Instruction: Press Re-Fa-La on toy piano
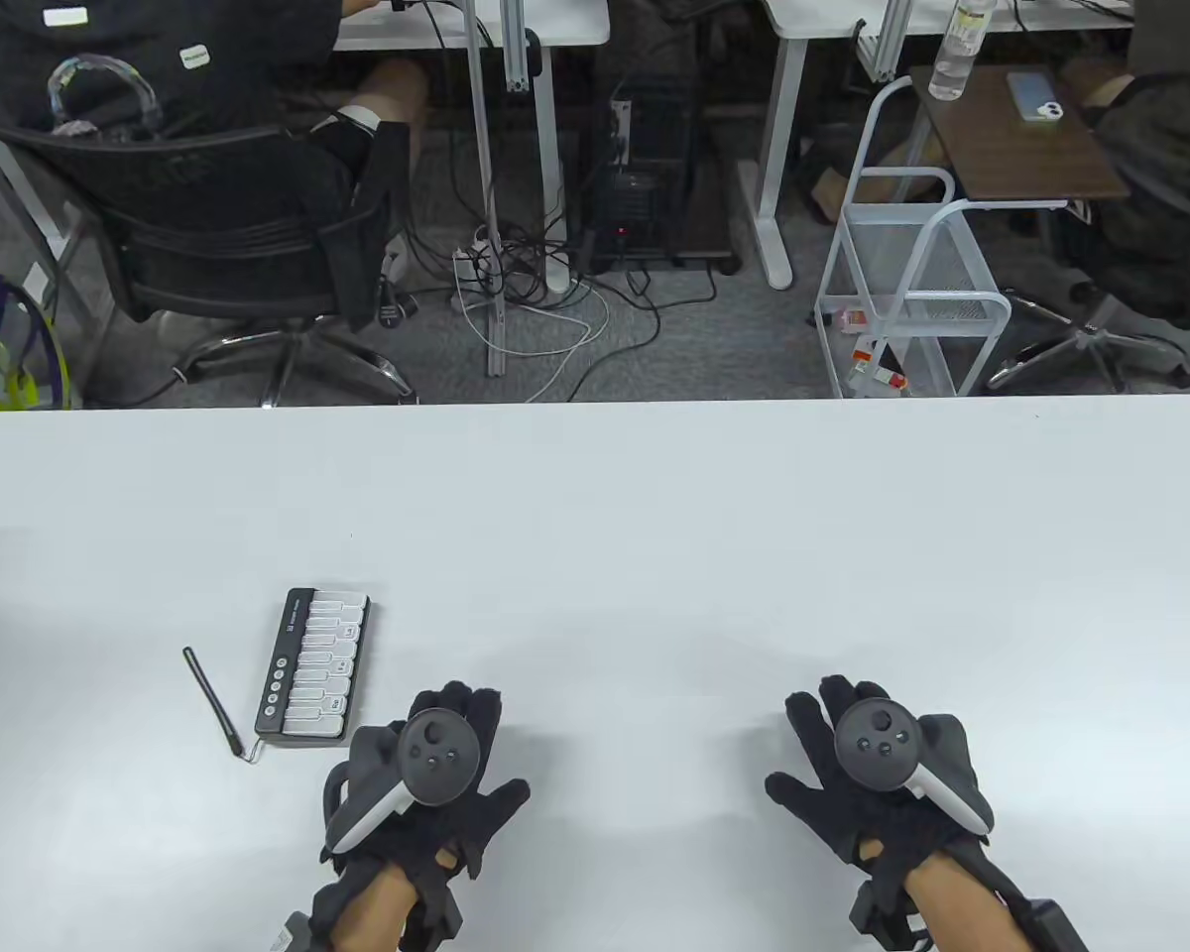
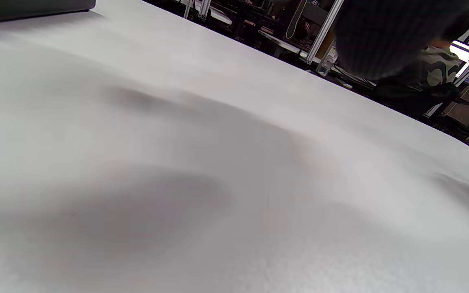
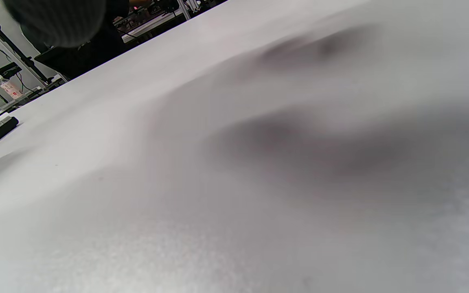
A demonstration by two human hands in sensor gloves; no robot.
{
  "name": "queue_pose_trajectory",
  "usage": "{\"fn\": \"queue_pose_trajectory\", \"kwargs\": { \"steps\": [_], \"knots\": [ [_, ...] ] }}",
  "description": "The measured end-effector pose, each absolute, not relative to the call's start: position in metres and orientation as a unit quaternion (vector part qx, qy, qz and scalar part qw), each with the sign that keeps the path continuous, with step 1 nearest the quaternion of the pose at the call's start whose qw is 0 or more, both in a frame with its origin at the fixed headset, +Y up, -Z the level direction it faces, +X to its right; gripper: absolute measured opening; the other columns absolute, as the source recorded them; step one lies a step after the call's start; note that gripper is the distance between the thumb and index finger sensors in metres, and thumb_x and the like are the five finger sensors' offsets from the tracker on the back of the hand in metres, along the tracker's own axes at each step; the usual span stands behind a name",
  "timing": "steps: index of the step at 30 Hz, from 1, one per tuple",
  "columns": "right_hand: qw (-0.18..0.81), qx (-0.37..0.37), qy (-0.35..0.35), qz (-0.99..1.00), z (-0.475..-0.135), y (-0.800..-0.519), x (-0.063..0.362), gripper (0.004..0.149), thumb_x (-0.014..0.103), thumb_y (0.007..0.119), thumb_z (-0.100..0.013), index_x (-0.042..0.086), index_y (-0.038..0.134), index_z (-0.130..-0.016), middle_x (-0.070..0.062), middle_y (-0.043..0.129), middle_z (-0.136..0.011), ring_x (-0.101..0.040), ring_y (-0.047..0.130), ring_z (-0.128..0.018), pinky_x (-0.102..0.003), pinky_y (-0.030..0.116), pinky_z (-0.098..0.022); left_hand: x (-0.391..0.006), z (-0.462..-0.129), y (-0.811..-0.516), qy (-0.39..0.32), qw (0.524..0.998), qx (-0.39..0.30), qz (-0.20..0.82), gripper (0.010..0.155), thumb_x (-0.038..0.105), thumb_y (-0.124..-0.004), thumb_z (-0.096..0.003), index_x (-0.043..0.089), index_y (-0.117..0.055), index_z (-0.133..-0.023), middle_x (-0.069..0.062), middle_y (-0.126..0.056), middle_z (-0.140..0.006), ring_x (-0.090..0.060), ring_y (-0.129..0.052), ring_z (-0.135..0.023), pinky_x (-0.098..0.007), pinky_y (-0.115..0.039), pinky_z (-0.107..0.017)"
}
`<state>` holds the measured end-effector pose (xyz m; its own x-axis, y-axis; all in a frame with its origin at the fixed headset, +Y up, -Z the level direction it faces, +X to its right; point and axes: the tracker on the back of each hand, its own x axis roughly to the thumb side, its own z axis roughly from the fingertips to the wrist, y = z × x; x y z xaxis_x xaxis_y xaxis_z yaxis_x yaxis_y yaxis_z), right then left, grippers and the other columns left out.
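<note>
- Lying flat on the white table (image 1: 654, 516), the toy piano (image 1: 313, 663) sits just ahead of the left hand (image 1: 426, 783), slightly to its left, not touched
- left hand rests palm down, fingers spread, holding nothing
- right hand (image 1: 878, 773) lies the same way, spread and empty, well apart from the piano on the other side
- a thin black stylus (image 1: 214, 702) lies just left of the piano, tethered to its near corner
- beyond the table's far edge: grey floor, a black office chair (image 1: 228, 238), tangled cables, a white wire trolley (image 1: 907, 297)
</note>
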<state>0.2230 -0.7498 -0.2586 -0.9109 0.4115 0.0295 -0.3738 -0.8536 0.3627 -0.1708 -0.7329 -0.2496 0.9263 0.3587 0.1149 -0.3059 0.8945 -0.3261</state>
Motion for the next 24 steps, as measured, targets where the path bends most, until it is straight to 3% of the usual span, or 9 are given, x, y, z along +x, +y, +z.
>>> {"fn": "queue_pose_trajectory", "kwargs": {
  "steps": [14,24],
  "knots": [
    [0.212,0.054,0.169,0.961,-0.259,-0.748,0.224,0.083,0.060,0.068,-0.041,0.026,0.029,-0.106,-0.010,0.007,-0.113,-0.047,0.003,-0.104,-0.071,0.015,-0.070,-0.185,-0.256,-0.729,-0.048,0.975,-0.130,0.171,0.089,0.064,-0.071,-0.0444,0.026,-0.022,-0.108,-0.006,-0.019,-0.116,-0.041,-0.027,-0.108,-0.065,-0.036,-0.074],
    [0.218,0.054,0.165,0.960,-0.260,-0.746,0.225,0.083,0.060,0.068,-0.041,0.025,0.030,-0.106,-0.010,0.007,-0.113,-0.047,0.004,-0.104,-0.071,0.015,-0.070,-0.235,-0.290,-0.725,0.097,0.977,-0.100,0.163,0.092,0.065,-0.074,-0.0441,0.026,-0.021,-0.108,-0.007,-0.018,-0.115,-0.044,-0.026,-0.108,-0.065,-0.037,-0.075]
  ]
}}
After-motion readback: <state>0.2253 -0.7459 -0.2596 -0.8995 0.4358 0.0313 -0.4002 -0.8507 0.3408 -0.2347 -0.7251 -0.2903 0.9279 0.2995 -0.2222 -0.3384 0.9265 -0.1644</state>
